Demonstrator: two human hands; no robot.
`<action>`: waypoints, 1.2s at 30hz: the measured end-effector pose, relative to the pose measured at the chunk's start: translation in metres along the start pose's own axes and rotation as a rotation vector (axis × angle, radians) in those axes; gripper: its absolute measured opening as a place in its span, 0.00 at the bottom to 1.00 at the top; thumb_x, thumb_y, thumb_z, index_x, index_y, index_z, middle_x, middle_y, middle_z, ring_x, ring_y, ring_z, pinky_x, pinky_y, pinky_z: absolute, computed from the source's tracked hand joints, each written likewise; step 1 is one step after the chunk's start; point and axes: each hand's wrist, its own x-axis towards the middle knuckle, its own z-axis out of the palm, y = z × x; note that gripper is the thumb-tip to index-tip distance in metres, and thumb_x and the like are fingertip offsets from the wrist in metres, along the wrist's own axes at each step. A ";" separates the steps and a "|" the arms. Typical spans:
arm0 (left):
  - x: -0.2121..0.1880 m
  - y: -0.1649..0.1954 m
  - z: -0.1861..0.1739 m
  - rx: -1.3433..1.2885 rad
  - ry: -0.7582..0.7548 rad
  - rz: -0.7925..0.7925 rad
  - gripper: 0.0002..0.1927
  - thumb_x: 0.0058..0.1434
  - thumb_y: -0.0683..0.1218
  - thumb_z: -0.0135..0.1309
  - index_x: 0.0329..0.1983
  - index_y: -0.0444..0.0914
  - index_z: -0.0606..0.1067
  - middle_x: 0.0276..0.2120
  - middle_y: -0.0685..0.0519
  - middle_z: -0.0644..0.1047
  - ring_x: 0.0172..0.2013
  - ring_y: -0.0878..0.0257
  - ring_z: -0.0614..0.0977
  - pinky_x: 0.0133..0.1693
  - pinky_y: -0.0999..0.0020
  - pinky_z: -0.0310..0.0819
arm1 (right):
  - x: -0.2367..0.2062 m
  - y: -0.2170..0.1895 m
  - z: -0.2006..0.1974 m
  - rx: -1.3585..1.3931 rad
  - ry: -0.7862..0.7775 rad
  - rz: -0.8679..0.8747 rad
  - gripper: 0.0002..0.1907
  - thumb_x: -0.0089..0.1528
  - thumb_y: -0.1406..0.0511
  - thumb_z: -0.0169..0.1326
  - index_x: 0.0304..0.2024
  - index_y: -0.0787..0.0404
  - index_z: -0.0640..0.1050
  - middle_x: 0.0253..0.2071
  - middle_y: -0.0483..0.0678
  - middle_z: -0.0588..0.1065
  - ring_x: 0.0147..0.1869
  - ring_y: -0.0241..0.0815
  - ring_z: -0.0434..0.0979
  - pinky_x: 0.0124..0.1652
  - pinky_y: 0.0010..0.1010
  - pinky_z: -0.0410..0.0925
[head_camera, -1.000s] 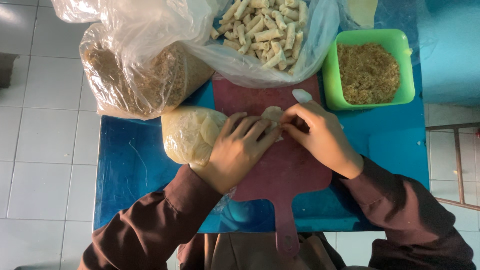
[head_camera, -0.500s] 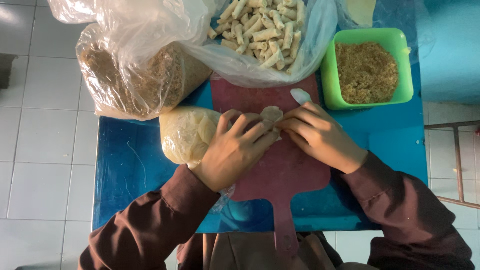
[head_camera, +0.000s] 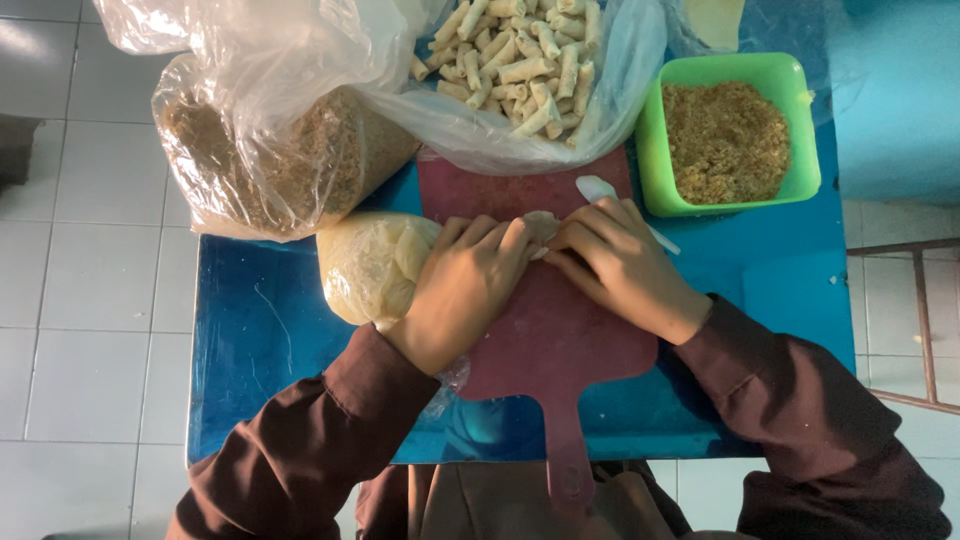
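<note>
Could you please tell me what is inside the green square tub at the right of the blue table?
The green tub holds a brown, crumbly filling heaped nearly to its rim. Its floor is covered by the filling.

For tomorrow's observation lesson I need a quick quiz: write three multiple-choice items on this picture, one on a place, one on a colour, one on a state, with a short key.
1. Where does the green tub of crumbs stand?
A. at the table's far right, beside the cutting board
B. on the floor
C. on the person's lap

2. What colour is the cutting board?
A. white
B. dark red
C. yellow

3. How do the left hand and the right hand stand?
A. both lifted off the table
B. one inside the clear bag
C. both pressed down on the board, fingertips meeting on a small pale roll

Key: 1 A, the tub sits on the blue table right of the board. 2 B, the board is dark red under the hands. 3 C, both sets of fingers close on the roll.
</note>
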 end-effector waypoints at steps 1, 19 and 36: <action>0.001 0.000 0.000 -0.005 0.032 0.009 0.10 0.67 0.45 0.54 0.49 0.36 0.74 0.35 0.50 0.79 0.40 0.53 0.79 0.45 0.56 0.70 | 0.000 0.002 0.001 0.043 -0.004 0.028 0.08 0.60 0.69 0.64 0.39 0.61 0.77 0.41 0.47 0.74 0.49 0.48 0.72 0.48 0.40 0.65; 0.009 0.000 0.005 -0.121 0.112 -0.086 0.10 0.66 0.44 0.57 0.49 0.40 0.77 0.42 0.52 0.78 0.44 0.52 0.80 0.44 0.55 0.74 | 0.008 0.001 -0.002 0.067 0.025 0.070 0.08 0.57 0.70 0.64 0.39 0.60 0.80 0.39 0.47 0.77 0.46 0.48 0.75 0.47 0.38 0.68; 0.005 0.001 0.004 -0.089 0.144 -0.095 0.13 0.65 0.44 0.58 0.53 0.45 0.78 0.40 0.54 0.77 0.42 0.55 0.80 0.44 0.58 0.73 | 0.012 0.006 0.001 0.195 -0.023 0.267 0.08 0.59 0.70 0.64 0.36 0.64 0.76 0.35 0.51 0.72 0.43 0.50 0.73 0.40 0.38 0.68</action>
